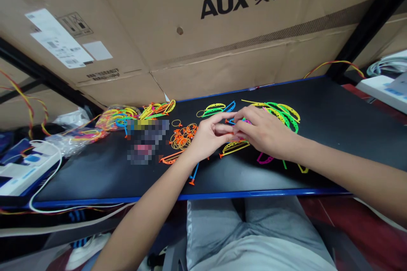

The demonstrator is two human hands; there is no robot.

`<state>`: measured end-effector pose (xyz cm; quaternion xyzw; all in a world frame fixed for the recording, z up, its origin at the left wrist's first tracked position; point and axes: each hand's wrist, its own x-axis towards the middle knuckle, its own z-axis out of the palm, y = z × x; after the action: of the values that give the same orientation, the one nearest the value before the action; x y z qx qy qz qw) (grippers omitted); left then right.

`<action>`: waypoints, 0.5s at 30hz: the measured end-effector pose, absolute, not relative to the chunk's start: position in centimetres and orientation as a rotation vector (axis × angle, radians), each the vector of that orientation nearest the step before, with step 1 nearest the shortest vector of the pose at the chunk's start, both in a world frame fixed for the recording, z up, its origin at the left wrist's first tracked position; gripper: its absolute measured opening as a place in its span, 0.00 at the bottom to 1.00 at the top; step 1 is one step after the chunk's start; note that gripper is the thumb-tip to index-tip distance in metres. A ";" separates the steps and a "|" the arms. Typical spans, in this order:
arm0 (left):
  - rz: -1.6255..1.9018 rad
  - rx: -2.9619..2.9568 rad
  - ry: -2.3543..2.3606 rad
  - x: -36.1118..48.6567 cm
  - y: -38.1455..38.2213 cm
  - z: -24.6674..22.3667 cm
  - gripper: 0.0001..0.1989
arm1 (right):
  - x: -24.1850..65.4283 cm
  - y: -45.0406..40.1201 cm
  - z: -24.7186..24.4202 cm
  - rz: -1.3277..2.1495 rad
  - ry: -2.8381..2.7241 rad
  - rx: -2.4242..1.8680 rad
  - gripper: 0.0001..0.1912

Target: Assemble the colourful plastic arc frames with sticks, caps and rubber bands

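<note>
On the black desk (pixel 333 144), your left hand (pixel 206 137) curves half open and your right hand (pixel 269 133) arches over with bent fingers, their fingertips meeting midway between the back and front edges; whether they pinch a piece, I cannot tell. The green and yellow curved strips (pixel 288 114) lie beside your right hand toward the back edge, and the orange pieces with thin bands (pixel 183 137) beside your left. For close fingertip work, steady with the left, make small moves with the right, and guard against a slipping band.
</note>
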<state>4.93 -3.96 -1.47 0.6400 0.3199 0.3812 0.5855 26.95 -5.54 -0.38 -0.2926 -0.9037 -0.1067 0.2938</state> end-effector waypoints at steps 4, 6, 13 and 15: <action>0.956 1.447 0.798 4.7 -2.8 -1.4 0.30 | 28.5 -4.0 -0.5 -0.118 -2.351 -0.856 0.09; 0.991 1.449 0.827 4.6 -2.5 -1.4 0.30 | 29.2 -3.4 -0.4 -0.002 -2.344 -0.887 0.07; 1.034 1.446 0.836 4.2 -2.6 -1.0 0.36 | 29.4 -3.3 -0.1 0.214 -2.344 -0.792 0.05; 1.039 1.442 0.832 4.2 -2.6 -1.0 0.36 | 29.4 -3.3 -0.1 0.256 -2.331 -0.751 0.06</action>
<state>4.19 -2.61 -1.04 0.6108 0.3523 0.4401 0.5559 29.36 -3.32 -0.13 -0.2876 -0.8925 0.0979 0.3334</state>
